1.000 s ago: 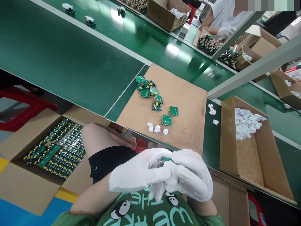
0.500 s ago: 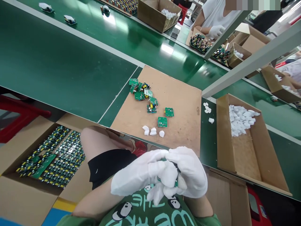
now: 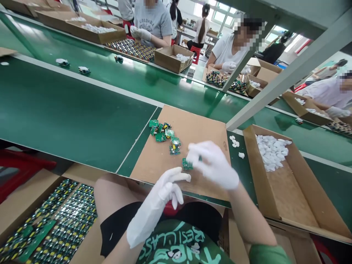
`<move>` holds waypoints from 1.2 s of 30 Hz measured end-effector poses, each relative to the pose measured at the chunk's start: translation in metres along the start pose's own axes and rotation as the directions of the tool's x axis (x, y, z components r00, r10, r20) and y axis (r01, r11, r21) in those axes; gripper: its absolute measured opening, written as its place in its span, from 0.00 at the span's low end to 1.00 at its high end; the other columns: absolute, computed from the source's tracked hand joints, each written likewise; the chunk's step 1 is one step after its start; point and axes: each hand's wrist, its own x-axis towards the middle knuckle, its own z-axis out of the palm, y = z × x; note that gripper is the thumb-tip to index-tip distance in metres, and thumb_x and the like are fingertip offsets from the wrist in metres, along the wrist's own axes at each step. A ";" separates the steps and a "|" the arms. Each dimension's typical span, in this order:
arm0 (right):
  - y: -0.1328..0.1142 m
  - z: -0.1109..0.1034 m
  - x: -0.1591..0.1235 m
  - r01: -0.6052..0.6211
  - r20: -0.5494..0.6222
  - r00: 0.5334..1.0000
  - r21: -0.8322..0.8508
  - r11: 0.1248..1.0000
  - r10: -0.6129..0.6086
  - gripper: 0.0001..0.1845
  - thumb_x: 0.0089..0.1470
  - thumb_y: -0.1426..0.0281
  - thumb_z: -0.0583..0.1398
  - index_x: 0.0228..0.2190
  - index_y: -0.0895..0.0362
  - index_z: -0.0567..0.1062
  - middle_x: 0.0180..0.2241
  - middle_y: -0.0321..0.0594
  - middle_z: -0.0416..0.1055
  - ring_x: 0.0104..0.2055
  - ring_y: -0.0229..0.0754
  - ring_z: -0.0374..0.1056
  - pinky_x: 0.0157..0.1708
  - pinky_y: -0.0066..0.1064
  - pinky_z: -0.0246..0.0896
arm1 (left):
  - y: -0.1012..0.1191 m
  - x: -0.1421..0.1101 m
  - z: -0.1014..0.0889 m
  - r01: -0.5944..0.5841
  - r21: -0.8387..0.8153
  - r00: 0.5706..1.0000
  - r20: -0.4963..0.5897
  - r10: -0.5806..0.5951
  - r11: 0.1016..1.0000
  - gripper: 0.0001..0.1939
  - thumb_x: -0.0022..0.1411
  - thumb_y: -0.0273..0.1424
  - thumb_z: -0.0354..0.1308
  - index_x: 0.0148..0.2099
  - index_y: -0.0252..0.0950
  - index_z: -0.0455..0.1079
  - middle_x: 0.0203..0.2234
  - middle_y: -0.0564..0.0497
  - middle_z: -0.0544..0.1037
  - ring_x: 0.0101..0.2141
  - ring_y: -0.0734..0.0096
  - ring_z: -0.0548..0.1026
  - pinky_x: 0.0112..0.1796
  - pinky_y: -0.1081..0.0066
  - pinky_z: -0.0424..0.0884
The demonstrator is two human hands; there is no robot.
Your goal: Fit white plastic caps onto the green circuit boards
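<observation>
Both hands wear white gloves. My left hand (image 3: 169, 189) is above the near edge of the cardboard sheet (image 3: 156, 161), its fingers apart and nothing visible in them. My right hand (image 3: 211, 163) hovers over the sheet, smeared by motion; whether it holds anything cannot be made out. Beneath its fingertips lies a small green circuit board (image 3: 187, 164), with a sliver of another green board partly hidden by the hand. Farther left on the sheet is a loose cluster of small circuit boards (image 3: 161, 137), some showing yellow components.
A cardboard box (image 3: 295, 198) of white pieces (image 3: 272, 150) stands at right, loose white discs (image 3: 233, 141) beside it. A slanted metal post (image 3: 255, 95) rises behind. Below left, a carton holds many boards (image 3: 68, 216). Co-workers (image 3: 154, 25) sit across the green conveyor (image 3: 110, 69).
My hands have parted from around a board and white piece near my chest. The right has moved up over the sheet, and the left has opened. The camera view has tilted up.
</observation>
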 end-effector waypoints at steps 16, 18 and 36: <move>0.100 0.002 0.015 -0.312 -0.174 0.942 -0.148 0.939 0.286 0.15 0.69 0.63 0.57 0.47 0.61 0.76 0.46 0.44 0.76 0.47 0.45 0.75 0.48 0.42 0.72 | 0.042 0.054 -0.028 -0.121 0.988 0.925 0.077 0.371 0.096 0.19 0.70 0.30 0.50 0.61 0.34 0.66 0.56 0.41 0.77 0.54 0.59 0.76 0.57 0.58 0.69; 0.041 0.003 -0.013 -0.273 -0.081 0.961 -0.151 0.950 0.263 0.15 0.63 0.66 0.62 0.50 0.58 0.77 0.40 0.43 0.79 0.44 0.46 0.76 0.46 0.38 0.72 | 0.047 0.079 -0.024 -0.202 0.979 0.931 0.197 0.307 -0.017 0.20 0.69 0.27 0.50 0.61 0.35 0.67 0.61 0.42 0.73 0.60 0.56 0.71 0.60 0.56 0.66; -0.063 0.062 -0.074 -0.322 -0.235 0.905 0.167 0.932 0.355 0.15 0.64 0.75 0.55 0.51 0.58 0.73 0.44 0.48 0.76 0.41 0.44 0.75 0.43 0.37 0.75 | 0.062 0.147 -0.017 -0.260 0.854 0.965 0.249 -0.085 -0.451 0.17 0.67 0.32 0.56 0.55 0.32 0.72 0.49 0.40 0.79 0.51 0.52 0.75 0.51 0.54 0.69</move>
